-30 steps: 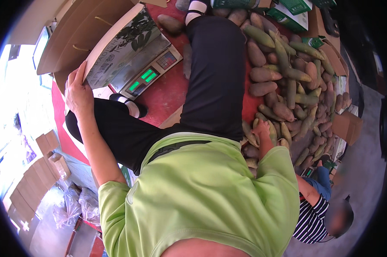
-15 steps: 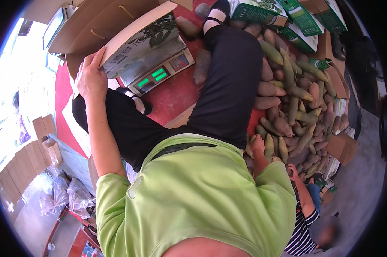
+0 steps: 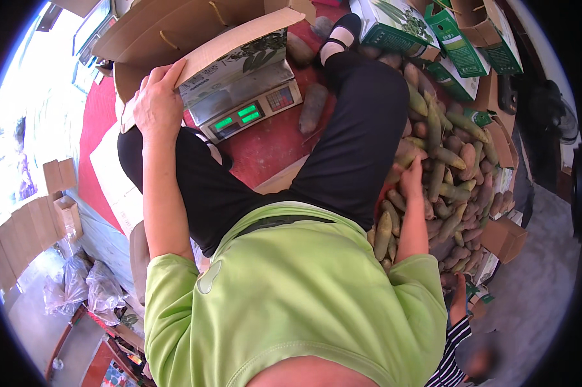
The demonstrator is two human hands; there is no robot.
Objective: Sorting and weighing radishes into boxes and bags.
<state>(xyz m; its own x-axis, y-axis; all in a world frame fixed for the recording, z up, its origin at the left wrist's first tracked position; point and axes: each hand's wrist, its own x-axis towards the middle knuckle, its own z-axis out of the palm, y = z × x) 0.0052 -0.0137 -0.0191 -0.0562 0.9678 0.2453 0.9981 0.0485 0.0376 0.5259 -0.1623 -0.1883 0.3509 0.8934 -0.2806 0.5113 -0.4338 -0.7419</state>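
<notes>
I have the left hand on the near edge of an open tan cardboard box with rope handles and a dark leaf print outside; its fingers are hooked over that edge, grasping it. The box sits on a silver electronic scale with lit green displays, which stands on a red floor covering. My right hand is out beyond the black-trousered leg, its fingers curled around a long, brownish-green root vegetable at the near side of a broad pile of green and reddish-brown roots. I cannot tell whether that root is clear of its neighbours. A single dull brown root lies between the scale and the leg. Past the foot, I see green-and-white printed cartons at the top of the pile. At its lower end, a co-worker's bare forearm extends from a black-and-white striped sleeve.
</notes>
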